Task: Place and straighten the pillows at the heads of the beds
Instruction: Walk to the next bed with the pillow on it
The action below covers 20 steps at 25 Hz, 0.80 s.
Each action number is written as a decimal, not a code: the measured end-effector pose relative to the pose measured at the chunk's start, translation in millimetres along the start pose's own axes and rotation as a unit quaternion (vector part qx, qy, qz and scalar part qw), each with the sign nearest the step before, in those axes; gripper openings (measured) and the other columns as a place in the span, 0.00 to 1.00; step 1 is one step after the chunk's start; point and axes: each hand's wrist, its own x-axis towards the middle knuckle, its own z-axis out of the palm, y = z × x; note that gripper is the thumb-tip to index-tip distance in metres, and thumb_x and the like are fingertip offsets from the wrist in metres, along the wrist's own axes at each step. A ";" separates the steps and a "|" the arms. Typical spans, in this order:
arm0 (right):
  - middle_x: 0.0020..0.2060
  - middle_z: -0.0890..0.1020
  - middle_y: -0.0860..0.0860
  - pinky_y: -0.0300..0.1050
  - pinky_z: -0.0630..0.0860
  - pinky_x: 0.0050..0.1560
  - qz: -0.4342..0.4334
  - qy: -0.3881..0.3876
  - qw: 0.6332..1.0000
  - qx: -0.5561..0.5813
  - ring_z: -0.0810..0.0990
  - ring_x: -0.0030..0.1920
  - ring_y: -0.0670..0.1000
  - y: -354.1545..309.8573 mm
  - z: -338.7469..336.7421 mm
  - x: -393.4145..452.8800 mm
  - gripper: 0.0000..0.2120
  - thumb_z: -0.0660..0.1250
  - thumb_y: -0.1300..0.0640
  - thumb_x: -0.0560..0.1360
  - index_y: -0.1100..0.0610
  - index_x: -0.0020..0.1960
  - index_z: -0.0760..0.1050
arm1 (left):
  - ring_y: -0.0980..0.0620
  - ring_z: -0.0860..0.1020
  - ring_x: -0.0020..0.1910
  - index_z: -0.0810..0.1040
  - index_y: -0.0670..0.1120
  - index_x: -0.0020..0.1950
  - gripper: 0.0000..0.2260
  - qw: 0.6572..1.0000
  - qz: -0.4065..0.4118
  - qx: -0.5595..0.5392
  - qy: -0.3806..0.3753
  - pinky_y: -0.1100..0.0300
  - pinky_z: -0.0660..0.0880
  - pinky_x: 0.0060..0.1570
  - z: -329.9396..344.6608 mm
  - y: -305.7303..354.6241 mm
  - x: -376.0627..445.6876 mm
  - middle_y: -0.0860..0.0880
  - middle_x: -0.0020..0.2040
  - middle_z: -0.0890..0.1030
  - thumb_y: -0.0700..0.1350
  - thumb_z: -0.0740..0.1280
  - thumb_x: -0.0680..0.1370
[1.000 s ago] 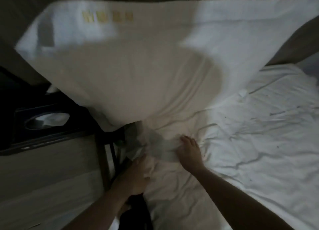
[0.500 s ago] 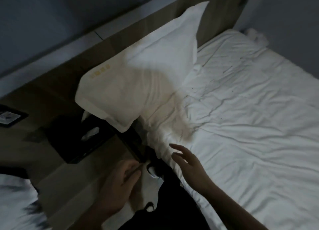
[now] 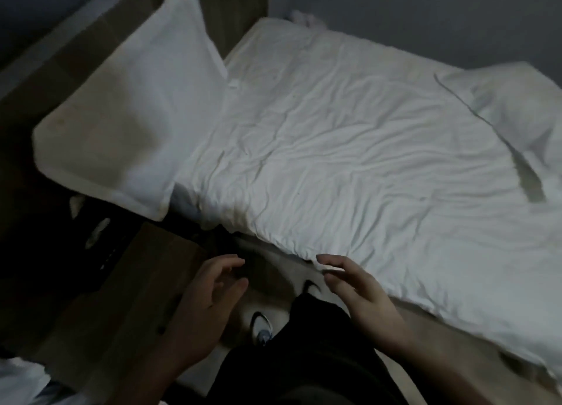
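A white pillow [image 3: 127, 112] lies at the head end of the bed [image 3: 349, 167], leaning against the wooden headboard [image 3: 234, 12], its near corner overhanging the bed's near edge above a dark bedside table [image 3: 76, 237]. Both hands hover off that near edge, holding nothing: the left hand [image 3: 209, 307] with fingers loosely curved, the right hand [image 3: 362, 295] with fingers spread. A second white bundle, perhaps another pillow [image 3: 517, 112], sits blurred at the far right edge

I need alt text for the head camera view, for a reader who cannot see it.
A white pillow lies at the head of a bed with a wrinkled white sheet, leaning on the wooden headboard. Below, the person's left hand and right hand are open and hold nothing.
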 end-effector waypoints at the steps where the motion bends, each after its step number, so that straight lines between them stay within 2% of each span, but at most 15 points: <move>1: 0.57 0.86 0.39 0.26 0.74 0.54 0.000 0.016 1.000 0.010 0.82 0.60 0.35 11.2 -13.4 -15.7 0.12 0.68 0.53 0.83 0.36 0.60 0.82 | 0.63 0.77 0.65 0.80 0.59 0.62 0.13 1.000 0.018 0.012 -0.014 0.55 0.74 0.64 12.2 5.8 -4.8 0.63 0.64 0.78 0.45 0.71 0.81; 4: 0.60 0.85 0.37 0.35 0.74 0.60 0.003 0.059 0.998 0.026 0.80 0.63 0.35 46.5 -57.7 -66.2 0.12 0.67 0.51 0.83 0.36 0.62 0.81 | 0.60 0.78 0.65 0.81 0.58 0.62 0.13 0.997 0.051 0.025 -0.048 0.60 0.74 0.63 52.4 25.2 -17.0 0.60 0.63 0.80 0.42 0.71 0.81; 8: 0.61 0.84 0.39 0.45 0.74 0.68 0.017 0.114 0.992 0.045 0.80 0.66 0.37 104.0 -130.6 -126.0 0.13 0.66 0.50 0.83 0.36 0.63 0.80 | 0.58 0.78 0.64 0.82 0.54 0.61 0.11 0.995 0.055 0.029 -0.081 0.75 0.73 0.56 138.7 53.2 -33.6 0.55 0.62 0.82 0.42 0.70 0.81; 10: 0.61 0.84 0.39 0.48 0.76 0.69 0.022 0.128 0.990 0.049 0.80 0.66 0.38 135.6 -176.6 -152.3 0.13 0.66 0.48 0.82 0.36 0.64 0.80 | 0.59 0.79 0.64 0.82 0.52 0.61 0.11 0.994 0.065 0.028 -0.085 0.75 0.72 0.56 201.0 68.7 -49.6 0.53 0.61 0.82 0.41 0.70 0.80; 12: 0.60 0.85 0.39 0.51 0.78 0.68 0.032 0.132 0.989 0.051 0.80 0.66 0.38 169.6 -233.5 -175.7 0.13 0.67 0.47 0.82 0.35 0.64 0.80 | 0.57 0.79 0.63 0.82 0.51 0.61 0.11 0.993 0.071 0.029 -0.090 0.68 0.74 0.60 272.6 83.2 -69.7 0.54 0.61 0.82 0.40 0.71 0.80; 15: 0.58 0.86 0.39 0.48 0.75 0.70 0.046 0.129 0.990 0.044 0.81 0.63 0.37 207.1 -316.2 -203.5 0.13 0.67 0.49 0.82 0.34 0.62 0.81 | 0.57 0.79 0.63 0.82 0.52 0.61 0.12 0.994 0.053 0.012 -0.094 0.57 0.76 0.63 367.9 103.6 -102.1 0.55 0.61 0.82 0.40 0.71 0.80; 17: 0.57 0.85 0.38 0.44 0.75 0.68 0.046 0.111 0.992 0.039 0.82 0.61 0.38 214.7 -361.8 -215.2 0.12 0.67 0.50 0.82 0.34 0.60 0.81 | 0.58 0.80 0.62 0.82 0.54 0.60 0.12 0.995 0.035 0.014 -0.092 0.58 0.76 0.63 411.1 121.9 -118.2 0.58 0.61 0.81 0.40 0.71 0.80; 20: 0.56 0.86 0.38 0.34 0.74 0.61 0.024 0.090 0.994 0.049 0.81 0.62 0.37 206.6 -413.1 -224.6 0.12 0.68 0.50 0.82 0.35 0.61 0.82 | 0.58 0.80 0.62 0.81 0.58 0.61 0.14 0.996 0.021 0.007 -0.085 0.60 0.76 0.61 444.2 150.2 -137.4 0.60 0.62 0.81 0.42 0.72 0.80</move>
